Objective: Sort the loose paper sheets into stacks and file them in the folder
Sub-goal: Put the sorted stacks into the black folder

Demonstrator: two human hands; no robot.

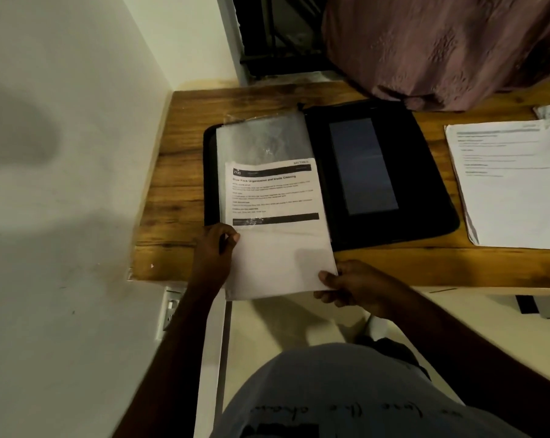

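Now the black folder [378, 172] lies open on the wooden table [172, 191], a little above the centre of the view. On its left half rests a clear plastic sleeve [264, 140], and a printed sheet [276, 216] is partly inside it, with the lower blank part coming out toward 6 o'clock, past the table edge. The left hand [212, 251] pinches the sheet's left edge at 7 o'clock of the sheet, thumb over it. The right hand [352, 287] grips the lower right corner, fingers curled. Toward 3 o'clock, more paper sheets [507, 184] lie in a stack on the table. At 1 o'clock hangs a pink cloth [441, 49].
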